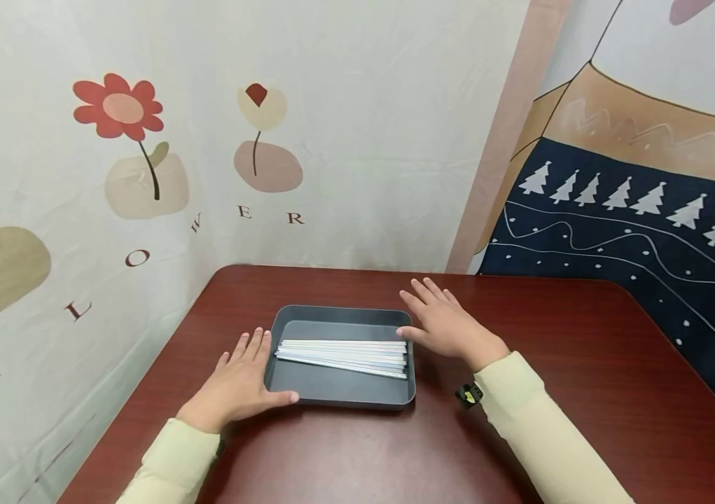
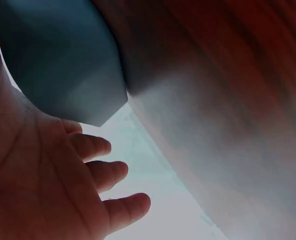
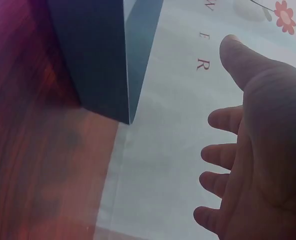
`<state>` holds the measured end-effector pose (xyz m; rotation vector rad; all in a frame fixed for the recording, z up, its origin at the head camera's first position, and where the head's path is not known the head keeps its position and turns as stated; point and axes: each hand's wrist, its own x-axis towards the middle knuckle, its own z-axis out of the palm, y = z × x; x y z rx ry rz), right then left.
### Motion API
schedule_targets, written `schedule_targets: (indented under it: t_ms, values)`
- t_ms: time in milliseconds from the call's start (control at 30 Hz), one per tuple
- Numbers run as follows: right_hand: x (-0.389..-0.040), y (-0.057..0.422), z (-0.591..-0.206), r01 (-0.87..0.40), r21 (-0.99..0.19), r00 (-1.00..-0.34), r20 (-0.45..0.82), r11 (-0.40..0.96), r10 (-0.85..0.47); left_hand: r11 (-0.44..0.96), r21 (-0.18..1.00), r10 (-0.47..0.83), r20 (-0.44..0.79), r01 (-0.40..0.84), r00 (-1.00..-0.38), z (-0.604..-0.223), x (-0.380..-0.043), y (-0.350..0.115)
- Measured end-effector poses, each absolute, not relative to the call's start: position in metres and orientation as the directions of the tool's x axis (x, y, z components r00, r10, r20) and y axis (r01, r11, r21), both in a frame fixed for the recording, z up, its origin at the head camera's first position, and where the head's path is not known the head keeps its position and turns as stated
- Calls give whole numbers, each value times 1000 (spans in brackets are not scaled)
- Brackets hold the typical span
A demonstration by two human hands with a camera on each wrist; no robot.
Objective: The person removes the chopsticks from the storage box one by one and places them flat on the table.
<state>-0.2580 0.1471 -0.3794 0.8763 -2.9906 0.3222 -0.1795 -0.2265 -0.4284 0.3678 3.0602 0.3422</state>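
Head view, left hand (image 1: 237, 386): fingers extended, thumb spread away from them; nothing grasped. The thumb lies at the near left corner of the grey tray (image 1: 344, 390); firm contact cannot be confirmed.
Right hand (image 1: 449, 329): fingers extended and spread; nothing grasped. The thumb overlaps the tray's right rim; whether it touches cannot be told.
Tray: rectangular, shallow, with rounded corners; flat on the table between the two hands.
Sticks (image 1: 344, 357): a group of thin white pieces inside the tray, between the hands; laid crosswise, slightly fanned, the wider end toward the right hand.
Left wrist view: palm and fingers beside the tray's outer wall.
Right wrist view: palm and spread fingers beside a tray corner.
Sleeves (image 1: 541, 423): pale yellow, behind both hands.
Wrist device (image 1: 469, 395): black with a yellow patch, just behind the right hand.
Table (image 1: 357, 455): reddish-brown, glossy, beneath the tray and extending past both hands.
Backdrop (image 1: 382, 140): white cloth printed with flowers and letters, beyond the hands.
Dark blue panel (image 1: 584, 227): printed with white trees, beyond the right hand to its right.
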Motion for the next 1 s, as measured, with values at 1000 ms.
schedule_targets:
  t_ms: [1000]
  values:
    - [-295,81,-381,-553,-586,-707,-47,592,-706,947,282,177,-61,153,-982,-428,-180,-227]
